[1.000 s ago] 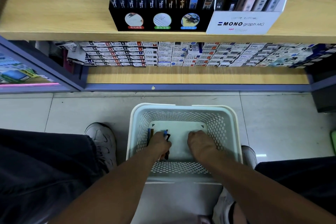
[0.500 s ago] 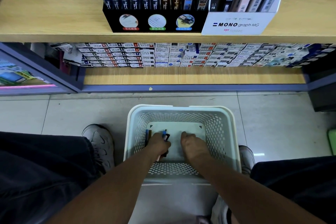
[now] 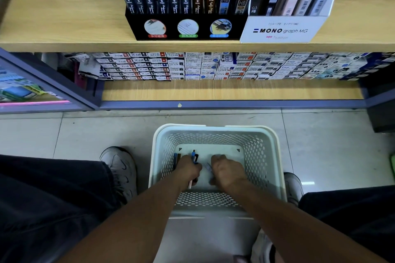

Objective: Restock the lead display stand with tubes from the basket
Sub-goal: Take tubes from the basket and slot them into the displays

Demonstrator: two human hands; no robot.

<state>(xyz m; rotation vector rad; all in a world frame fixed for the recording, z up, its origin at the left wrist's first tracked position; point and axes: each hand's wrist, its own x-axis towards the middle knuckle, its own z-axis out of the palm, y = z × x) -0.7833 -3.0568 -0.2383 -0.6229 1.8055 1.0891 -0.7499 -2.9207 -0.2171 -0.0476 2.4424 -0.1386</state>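
Observation:
Both my hands reach down into the white perforated basket on the floor. My left hand grips a few lead tubes; blue and black ends stick out above the fist. Another tube lies against the basket's left wall. My right hand has its fingers curled over a pale tube on the basket floor; the grip itself is hidden. The black lead display stand, with blue-capped and orange-capped tubes upright in it, sits on the upper wooden shelf.
A white MONO graph MG display box stands right of the black stand. The lower shelf carries stacked refill boxes. My grey shoes flank the basket on the tiled floor.
My right hand has slid left across the basket floor toward my left hand and curled over a pale tube. The left hand keeps hold of its tubes.

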